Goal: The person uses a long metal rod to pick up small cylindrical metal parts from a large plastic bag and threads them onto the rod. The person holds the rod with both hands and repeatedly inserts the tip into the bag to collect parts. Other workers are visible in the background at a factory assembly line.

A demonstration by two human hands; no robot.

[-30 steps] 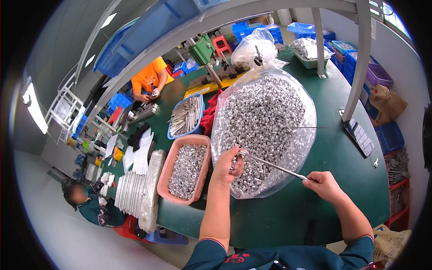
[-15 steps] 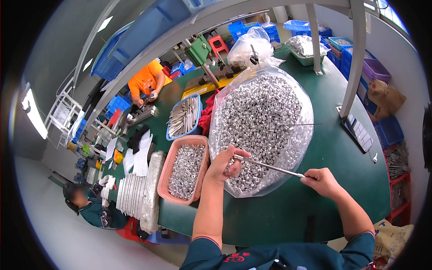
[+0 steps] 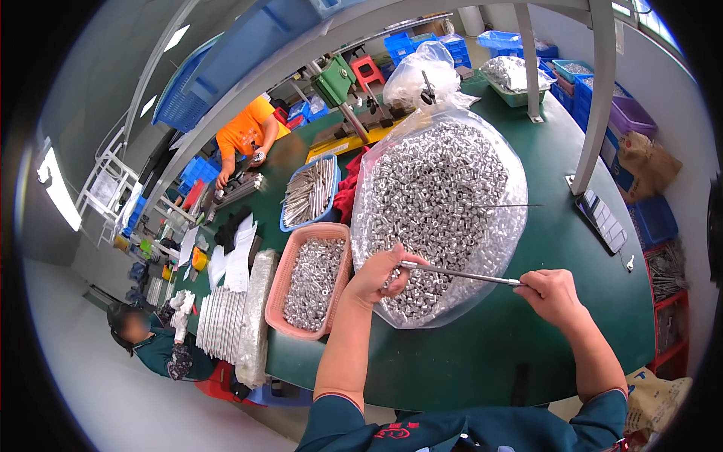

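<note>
A thin metal rod (image 3: pixel 459 274) runs level between my two hands. My right hand (image 3: pixel 552 295) grips its right end. My left hand (image 3: pixel 380 275) pinches its left end over the near edge of a large clear plastic bag (image 3: pixel 437 203) heaped with small silver metal sleeves. Whether a sleeve sits in my left fingers is too small to tell. A pink tray (image 3: pixel 283 290) holding more silver sleeves lies just left of my left hand on the green table (image 3: pixel 572 256).
A blue tray (image 3: pixel 288 218) of long metal pins sits behind the pink one. A stack of white plates (image 3: pixel 222 324) stands at the left table edge. A calculator (image 3: pixel 600 218) lies right. Two other people work at the left; blue crates fill the back.
My left hand has slid slightly toward me along the bag's near edge, and the rod has tilted closer to level. My right hand stays in place.
</note>
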